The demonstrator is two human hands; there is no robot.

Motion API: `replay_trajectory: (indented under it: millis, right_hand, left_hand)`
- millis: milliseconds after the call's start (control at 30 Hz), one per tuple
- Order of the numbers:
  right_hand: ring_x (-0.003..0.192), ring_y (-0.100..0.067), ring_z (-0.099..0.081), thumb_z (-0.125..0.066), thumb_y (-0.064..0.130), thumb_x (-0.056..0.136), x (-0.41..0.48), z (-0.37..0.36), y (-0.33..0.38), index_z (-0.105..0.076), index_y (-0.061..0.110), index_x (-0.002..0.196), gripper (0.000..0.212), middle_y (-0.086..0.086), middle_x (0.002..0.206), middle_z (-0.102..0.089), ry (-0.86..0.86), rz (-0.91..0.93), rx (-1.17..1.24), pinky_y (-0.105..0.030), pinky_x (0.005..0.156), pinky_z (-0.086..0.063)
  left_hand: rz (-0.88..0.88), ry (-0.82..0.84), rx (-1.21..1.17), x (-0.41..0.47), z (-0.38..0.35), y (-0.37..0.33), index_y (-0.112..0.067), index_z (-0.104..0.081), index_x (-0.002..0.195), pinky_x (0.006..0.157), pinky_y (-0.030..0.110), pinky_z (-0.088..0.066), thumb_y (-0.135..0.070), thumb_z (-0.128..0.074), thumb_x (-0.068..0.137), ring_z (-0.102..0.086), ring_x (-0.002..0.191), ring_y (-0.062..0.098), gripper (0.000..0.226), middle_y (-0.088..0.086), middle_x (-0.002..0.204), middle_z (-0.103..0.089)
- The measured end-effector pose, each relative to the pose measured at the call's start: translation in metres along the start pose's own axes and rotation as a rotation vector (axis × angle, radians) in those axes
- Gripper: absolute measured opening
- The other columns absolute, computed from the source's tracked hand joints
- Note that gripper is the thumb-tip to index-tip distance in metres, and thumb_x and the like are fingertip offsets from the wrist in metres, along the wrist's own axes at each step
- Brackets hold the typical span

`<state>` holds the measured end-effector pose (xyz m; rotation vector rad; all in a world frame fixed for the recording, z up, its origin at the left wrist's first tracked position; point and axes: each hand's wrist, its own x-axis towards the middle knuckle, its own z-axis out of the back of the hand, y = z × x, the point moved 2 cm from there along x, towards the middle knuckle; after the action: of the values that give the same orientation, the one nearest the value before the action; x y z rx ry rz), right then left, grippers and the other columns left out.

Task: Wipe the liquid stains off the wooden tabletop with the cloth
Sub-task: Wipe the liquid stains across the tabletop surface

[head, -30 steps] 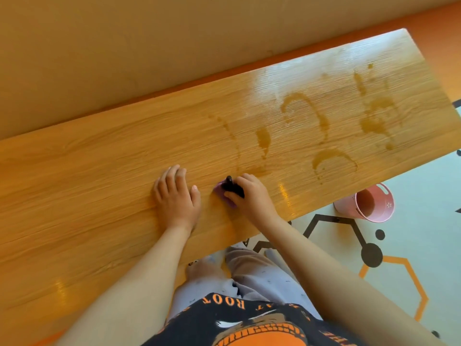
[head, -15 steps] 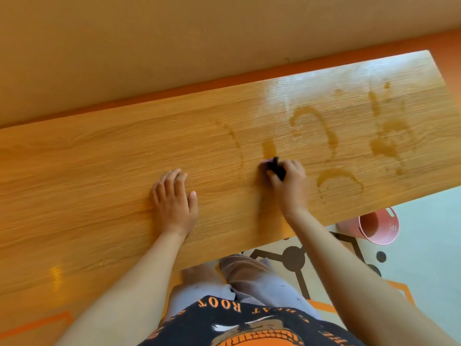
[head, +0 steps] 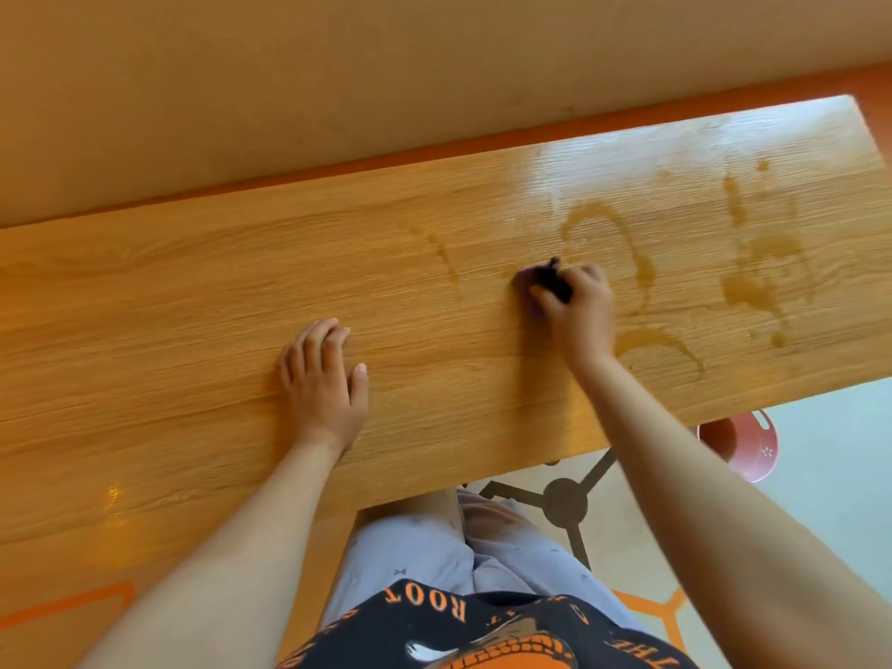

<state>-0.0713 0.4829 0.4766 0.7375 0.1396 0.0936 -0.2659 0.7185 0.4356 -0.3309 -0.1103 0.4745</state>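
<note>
My right hand (head: pixel 581 313) presses a small purple and black cloth (head: pixel 543 281) onto the wooden tabletop (head: pixel 193 301), fingers curled over it. Brown liquid stains lie to its right: a curved arc (head: pixel 622 239), a lower arc (head: pixel 661 342) near the front edge and a larger blotchy patch (head: pixel 762 277) further right. A faint dotted streak (head: pixel 441 255) runs left of the cloth. My left hand (head: pixel 323 379) rests flat on the wood, palm down, fingers slightly spread, holding nothing.
A pink bucket (head: pixel 745 444) stands on the floor under the table's front right edge. A tan wall (head: pixel 338 79) runs along the far side of the table. My legs (head: pixel 434 538) are below the front edge, over a patterned floor.
My right hand has slid the cloth away from me and to the right, over the small blot that was visible before. The left hand has stayed flat in place.
</note>
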Motion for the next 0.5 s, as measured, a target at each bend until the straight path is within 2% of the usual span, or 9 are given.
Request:
replay_trajectory:
  millis: [133, 233, 367, 500]
  right_hand:
    - [0.088, -0.02, -0.054, -0.069, 0.024, 0.08, 0.024, 0.025, -0.022, -0.065, 0.006, 0.089, 0.021, -0.003, 0.095, -0.053, -0.107, -0.12, -0.046, -0.023, 0.076, -0.038]
    - [0.086, -0.017, -0.053, -0.068, 0.024, 0.082, 0.013, 0.009, -0.009, -0.064, 0.008, 0.092, 0.019, -0.003, 0.096, -0.055, -0.083, -0.114, -0.044, -0.02, 0.071, -0.034]
    - [0.08, -0.019, -0.052, -0.07, 0.021, 0.079, -0.017, -0.04, 0.033, -0.061, 0.01, 0.085, 0.015, -0.003, 0.09, -0.055, 0.077, 0.088, -0.044, -0.024, 0.067, -0.031]
    - [0.08, -0.015, -0.053, -0.07, 0.027, 0.081, -0.044, -0.08, 0.074, -0.053, 0.013, 0.091, 0.024, 0.0, 0.093, -0.058, 0.204, 0.241, -0.031, -0.028, 0.066, -0.043]
  left_hand:
    - [0.0, -0.007, -0.007, 0.0, 0.0, -0.001, -0.009, -0.051, 0.123, 0.106, 0.047, -0.026, -0.031, -0.045, 0.084, -0.039, 0.126, 0.031, 0.045, 0.011, 0.135, -0.049]
    - [0.006, -0.003, -0.01, 0.0, 0.001, -0.001, -0.009, -0.052, 0.122, 0.105, 0.048, -0.028, -0.031, -0.045, 0.084, -0.04, 0.125, 0.031, 0.045, 0.011, 0.134, -0.05]
    - [0.014, 0.006, -0.005, 0.0, 0.002, -0.002, -0.009, -0.052, 0.122, 0.105, 0.048, -0.029, -0.032, -0.044, 0.083, -0.041, 0.125, 0.032, 0.046, 0.011, 0.134, -0.05]
    - [0.018, 0.022, 0.008, 0.0, 0.004, -0.002, -0.009, -0.052, 0.123, 0.105, 0.048, -0.029, -0.032, -0.044, 0.083, -0.041, 0.125, 0.032, 0.046, 0.011, 0.135, -0.05]
